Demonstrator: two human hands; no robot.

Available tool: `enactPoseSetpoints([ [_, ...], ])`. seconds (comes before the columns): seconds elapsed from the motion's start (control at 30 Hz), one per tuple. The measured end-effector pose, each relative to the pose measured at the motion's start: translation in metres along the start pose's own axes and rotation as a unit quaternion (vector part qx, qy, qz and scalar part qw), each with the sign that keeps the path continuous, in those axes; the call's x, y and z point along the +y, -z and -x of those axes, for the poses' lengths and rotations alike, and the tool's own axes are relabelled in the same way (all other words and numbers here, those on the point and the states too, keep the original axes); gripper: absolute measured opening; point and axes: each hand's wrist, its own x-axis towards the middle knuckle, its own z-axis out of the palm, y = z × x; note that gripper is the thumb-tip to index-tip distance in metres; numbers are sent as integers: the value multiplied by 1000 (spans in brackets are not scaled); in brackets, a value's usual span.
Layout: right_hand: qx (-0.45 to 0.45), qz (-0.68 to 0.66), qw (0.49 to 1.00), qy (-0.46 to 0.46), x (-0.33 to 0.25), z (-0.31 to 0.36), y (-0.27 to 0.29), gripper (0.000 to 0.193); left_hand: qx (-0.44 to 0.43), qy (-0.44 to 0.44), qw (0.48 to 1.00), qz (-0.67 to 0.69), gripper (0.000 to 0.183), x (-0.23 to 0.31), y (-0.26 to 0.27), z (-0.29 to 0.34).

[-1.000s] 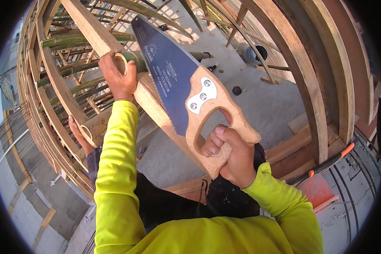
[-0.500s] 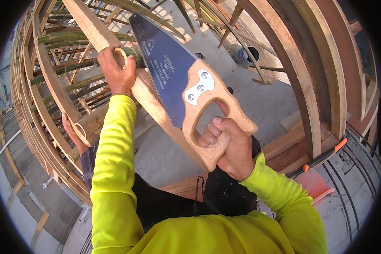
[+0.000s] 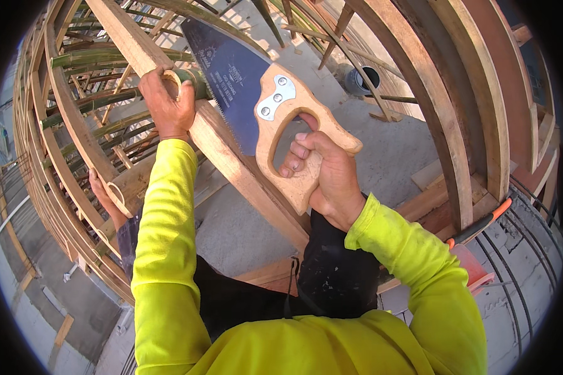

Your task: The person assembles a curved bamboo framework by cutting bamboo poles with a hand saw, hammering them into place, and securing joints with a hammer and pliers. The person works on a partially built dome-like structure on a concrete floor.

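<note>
My left hand [image 3: 167, 105] is closed around the hollow, open end of a green bamboo pole [image 3: 198, 83]. It presses the bamboo down on a long squared timber beam [image 3: 247, 175] that slants across in front of me. In my right hand [image 3: 336, 175] is the wooden handle of a hand saw [image 3: 228, 81], with the fingers wrapped through its grip. The saw's dark blue blade points away from me. Its toothed edge lies against the bamboo, just right of my left hand; any cut there is too small to make out.
Bamboo poles and timber framing [image 3: 75, 125] fill the left side, where a bare foot [image 3: 105, 197] rests. Curved timber boards [image 3: 431, 94] rise at the right. A bucket [image 3: 364, 80] stands on the concrete floor. An orange-and-black handled tool [image 3: 481, 225] lies near a red container [image 3: 471, 265].
My right hand has pushed the saw forward and slightly left, away from my body, along the bamboo. My left hand keeps its hold and has barely shifted.
</note>
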Motion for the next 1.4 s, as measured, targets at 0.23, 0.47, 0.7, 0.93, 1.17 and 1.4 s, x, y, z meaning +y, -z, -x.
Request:
enactPoseSetpoints([
  [0.23,-22,66,997,28,-5,-24,-2,60,17,-3,1000,9,46,4,-5,-2],
  [0.47,-26,69,996,39,-4,-11,3,46,13,-11,1000,5,44,6,-4,-3],
  [0.7,-12,19,1000,10,11,24,20,54,14,0,1000,3,44,6,0,0],
  [0.93,-86,195,962,172,-6,-1,14,14,-11,9,1000,-2,46,6,-6,-2],
  [1.17,-51,523,733,432,-38,192,84,61,-11,10,1000,-25,48,-17,-5,8],
  [1.4,323,550,438,633,-72,266,141,63,-7,-14,999,-47,48,-26,-10,1],
])
